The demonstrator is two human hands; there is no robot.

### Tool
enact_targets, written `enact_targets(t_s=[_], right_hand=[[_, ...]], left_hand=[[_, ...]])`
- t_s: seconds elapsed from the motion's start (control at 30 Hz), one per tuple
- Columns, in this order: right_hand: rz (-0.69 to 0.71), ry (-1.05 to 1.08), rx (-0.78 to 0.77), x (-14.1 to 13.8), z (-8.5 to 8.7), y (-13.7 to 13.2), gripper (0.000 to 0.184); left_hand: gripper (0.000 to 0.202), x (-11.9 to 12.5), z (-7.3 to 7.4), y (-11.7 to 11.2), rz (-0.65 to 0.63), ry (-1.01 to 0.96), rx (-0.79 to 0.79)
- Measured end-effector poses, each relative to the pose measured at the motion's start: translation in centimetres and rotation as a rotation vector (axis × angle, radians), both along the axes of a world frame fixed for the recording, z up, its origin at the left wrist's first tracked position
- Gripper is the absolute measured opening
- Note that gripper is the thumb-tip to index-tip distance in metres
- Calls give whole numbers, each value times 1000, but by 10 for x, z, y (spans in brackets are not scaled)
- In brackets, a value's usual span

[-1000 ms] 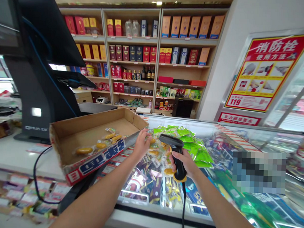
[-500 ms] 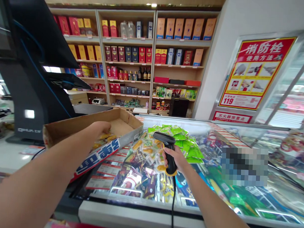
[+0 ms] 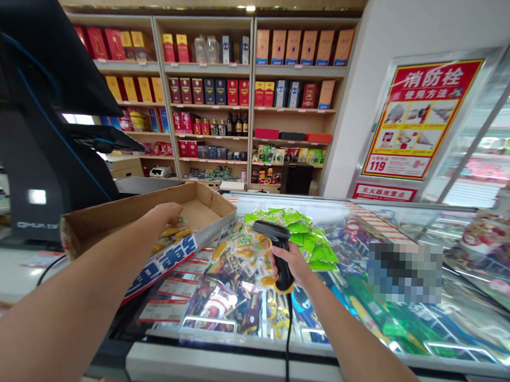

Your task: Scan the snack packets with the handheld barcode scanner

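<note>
My right hand is wrapped round the handle of a black barcode scanner, held above the glass freezer top with its cord hanging down. My left hand reaches into a shallow cardboard box, over small yellow-brown packets inside it. The back of that hand hides its fingers, so its grip does not show. Beside and behind the scanner, clear packets with yellow-brown pieces lie spread on the glass. Bright green packets are heaped just behind them.
A black checkout terminal rises on the left. The glass freezer lid covers many wrapped goods. Shelves of boxes and bottles line the back wall. A red sign hangs at right, and a blurred-out patch lies below it.
The view has shifted slightly, so most things sit a little further left. My left hand remains in the box, and my right hand keeps holding the scanner over the packets.
</note>
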State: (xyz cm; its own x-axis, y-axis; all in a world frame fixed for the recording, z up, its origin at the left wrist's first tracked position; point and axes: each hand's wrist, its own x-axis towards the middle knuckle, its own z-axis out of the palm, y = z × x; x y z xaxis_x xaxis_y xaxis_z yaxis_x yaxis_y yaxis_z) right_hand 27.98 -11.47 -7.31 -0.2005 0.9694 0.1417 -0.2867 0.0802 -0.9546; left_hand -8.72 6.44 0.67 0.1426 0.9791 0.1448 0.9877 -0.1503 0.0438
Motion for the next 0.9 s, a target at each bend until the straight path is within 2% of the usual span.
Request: enact_targets(t_s=[0.1, 0.17, 0.2, 0.23, 0.27, 0.33, 0.43, 0.5, 0.57, 0.67, 0.77, 0.9], right_hand=[[5, -1, 1, 1, -1, 0, 35], [13, -2, 4, 1, -1, 0, 35], [15, -3, 5, 1, -1, 0, 35], [15, -5, 6, 1, -1, 0, 35], [13, -6, 7, 1, 0, 0, 35], [12, -8, 2, 1, 1, 0, 35], [22, -8, -2, 2, 2, -1, 37], [34, -13, 1, 3, 2, -1, 37], [43, -25, 3, 3, 2, -2, 36], [78, -55, -6, 3, 2, -4, 35], [116, -94, -7, 3, 2, -5, 36], [139, -139, -3, 3, -1, -4, 36]], left_hand=[[27, 15, 37, -9, 160, 66, 65], [31, 35, 62, -22, 175, 18, 129], [37, 48, 70, -32, 152, -101, 162], [40, 63, 73, -43, 122, -301, 155], [40, 78, 71, -55, 77, -527, 110], [35, 109, 51, -77, -62, -960, 19], [32, 145, -6, -99, -137, -1584, -197], [31, 157, -42, -103, -161, -1868, -260], [32, 162, -67, -100, -187, -2009, -283], [37, 159, -82, -92, -156, -2060, -279], [37, 155, -85, -86, -138, -2027, -290], [34, 156, -89, -85, -188, -2003, -304]])
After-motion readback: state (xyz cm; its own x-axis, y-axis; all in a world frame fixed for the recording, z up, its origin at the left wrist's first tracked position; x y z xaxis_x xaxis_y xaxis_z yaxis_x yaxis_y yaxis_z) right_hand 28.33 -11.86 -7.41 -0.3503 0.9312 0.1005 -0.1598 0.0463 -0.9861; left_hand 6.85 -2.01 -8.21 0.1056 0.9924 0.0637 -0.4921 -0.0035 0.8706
